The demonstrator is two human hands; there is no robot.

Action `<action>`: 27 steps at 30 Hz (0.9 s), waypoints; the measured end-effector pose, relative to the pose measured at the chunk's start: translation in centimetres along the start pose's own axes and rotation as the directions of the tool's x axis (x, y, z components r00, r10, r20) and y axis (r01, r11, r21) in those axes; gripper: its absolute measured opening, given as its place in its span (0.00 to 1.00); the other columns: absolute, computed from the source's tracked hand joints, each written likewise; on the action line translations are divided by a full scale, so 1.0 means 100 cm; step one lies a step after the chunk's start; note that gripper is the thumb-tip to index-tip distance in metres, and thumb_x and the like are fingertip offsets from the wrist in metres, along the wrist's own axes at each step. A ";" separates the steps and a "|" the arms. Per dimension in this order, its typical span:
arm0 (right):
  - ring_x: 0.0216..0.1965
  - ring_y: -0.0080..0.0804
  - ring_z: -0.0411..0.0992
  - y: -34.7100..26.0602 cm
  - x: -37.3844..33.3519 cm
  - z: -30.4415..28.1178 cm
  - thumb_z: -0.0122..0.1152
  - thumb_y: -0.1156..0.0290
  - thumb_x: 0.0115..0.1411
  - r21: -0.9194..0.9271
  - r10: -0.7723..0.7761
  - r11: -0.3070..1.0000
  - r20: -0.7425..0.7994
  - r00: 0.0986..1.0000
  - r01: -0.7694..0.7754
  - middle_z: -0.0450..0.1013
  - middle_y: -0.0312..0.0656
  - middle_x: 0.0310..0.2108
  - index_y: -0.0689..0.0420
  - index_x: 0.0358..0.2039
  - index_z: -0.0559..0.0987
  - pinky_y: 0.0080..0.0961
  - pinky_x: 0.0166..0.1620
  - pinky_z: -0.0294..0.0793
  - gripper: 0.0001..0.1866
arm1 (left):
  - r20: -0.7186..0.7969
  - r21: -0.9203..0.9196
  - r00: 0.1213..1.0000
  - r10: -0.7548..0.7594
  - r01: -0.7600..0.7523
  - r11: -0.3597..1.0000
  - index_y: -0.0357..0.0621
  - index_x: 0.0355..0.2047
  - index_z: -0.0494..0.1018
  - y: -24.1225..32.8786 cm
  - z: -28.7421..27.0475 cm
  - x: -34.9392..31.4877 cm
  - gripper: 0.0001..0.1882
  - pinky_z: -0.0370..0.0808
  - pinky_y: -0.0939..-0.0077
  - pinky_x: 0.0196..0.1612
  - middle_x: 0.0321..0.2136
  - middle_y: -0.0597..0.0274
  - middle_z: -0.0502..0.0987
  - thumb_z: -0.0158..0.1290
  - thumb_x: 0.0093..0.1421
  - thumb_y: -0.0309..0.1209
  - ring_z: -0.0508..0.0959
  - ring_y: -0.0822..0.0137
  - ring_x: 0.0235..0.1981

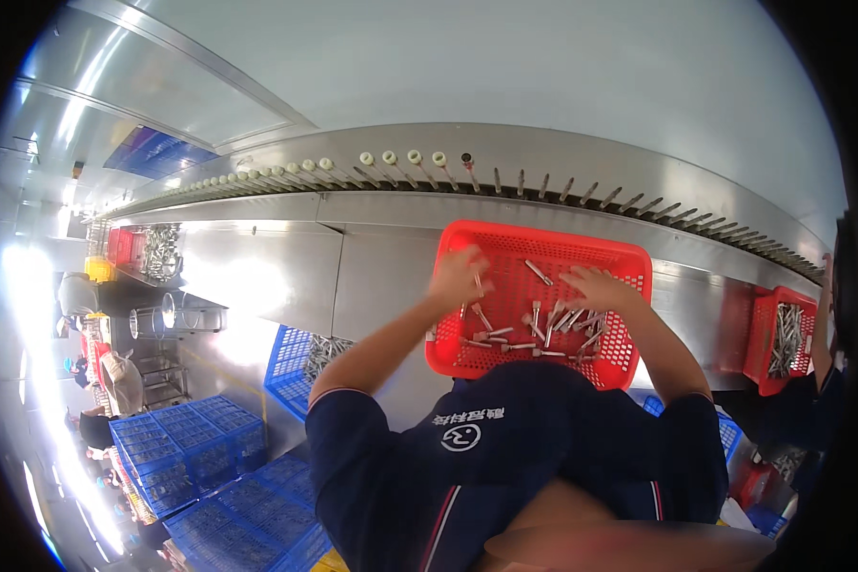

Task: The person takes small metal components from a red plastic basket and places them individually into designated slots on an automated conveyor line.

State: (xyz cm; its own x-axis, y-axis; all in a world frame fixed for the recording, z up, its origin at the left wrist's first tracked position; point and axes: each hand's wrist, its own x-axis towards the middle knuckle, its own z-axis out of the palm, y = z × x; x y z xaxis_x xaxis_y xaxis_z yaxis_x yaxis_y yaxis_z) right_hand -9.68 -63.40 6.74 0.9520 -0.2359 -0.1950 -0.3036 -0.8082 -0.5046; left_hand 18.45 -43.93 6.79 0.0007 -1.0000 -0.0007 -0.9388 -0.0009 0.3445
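Note:
A red perforated plastic basket [543, 231] stands on the metal bench in front of me. Small silvery metal rods with wider heads [534, 319] lie loose in it, mostly toward its near side. My left hand [459, 278] is over the basket's left side with its fingers curled. Motion blurs those fingers, so whether they hold a rod is unclear. Reaching in from the right, my right hand [596, 289] has its fingers spread just above the pile. One rod [539, 273] lies apart between the two hands.
Along the bench's back runs a row of upright spindles [543, 186]; several at left carry pale caps [415, 156], one a black-topped part [467, 160]. Another red basket [763, 334] of rods stands at right beside a person. Blue crates [191, 448] are stacked at lower left.

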 end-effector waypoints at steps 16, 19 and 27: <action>0.36 0.48 0.74 -0.079 0.231 -0.126 0.57 0.55 0.49 -0.088 0.012 0.996 -0.180 0.984 -0.028 0.76 0.48 0.34 0.52 0.34 0.79 0.44 0.39 0.73 0.17 | -0.045 0.311 0.997 0.056 -0.039 0.950 0.51 0.34 0.72 -0.126 -0.119 0.145 0.19 0.74 0.55 0.32 0.32 0.58 0.77 0.45 0.56 0.52 0.78 0.52 0.31; 0.34 0.48 0.74 -0.060 0.211 -0.113 0.55 0.48 0.51 -0.138 0.024 0.989 -0.226 0.974 -0.056 0.75 0.47 0.31 0.51 0.36 0.76 0.44 0.37 0.72 0.21 | -0.374 0.153 0.925 -0.064 0.129 0.980 0.48 0.24 0.72 -0.075 -0.172 0.132 0.12 0.72 0.66 0.21 0.17 0.58 0.74 0.55 0.52 0.43 0.76 0.56 0.18; 0.21 0.44 0.71 -0.122 0.133 -0.217 0.60 0.61 0.48 0.425 0.010 0.893 -0.351 0.936 0.150 0.70 0.43 0.17 0.54 0.23 0.71 0.37 0.25 0.68 0.12 | 0.316 -0.246 0.946 0.074 0.007 0.969 0.47 0.28 0.70 0.027 -0.056 0.004 0.16 0.71 0.61 0.30 0.23 0.60 0.74 0.57 0.50 0.45 0.76 0.56 0.28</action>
State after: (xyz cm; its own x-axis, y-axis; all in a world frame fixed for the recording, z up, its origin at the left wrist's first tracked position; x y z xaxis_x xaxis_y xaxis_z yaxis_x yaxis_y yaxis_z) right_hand 7.52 -68.36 28.57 0.9020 -0.4182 0.1076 -0.1446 -0.5273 -0.8373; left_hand 17.90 -44.34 12.98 -0.1774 -0.9457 -0.2723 -0.8251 -0.0079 0.5649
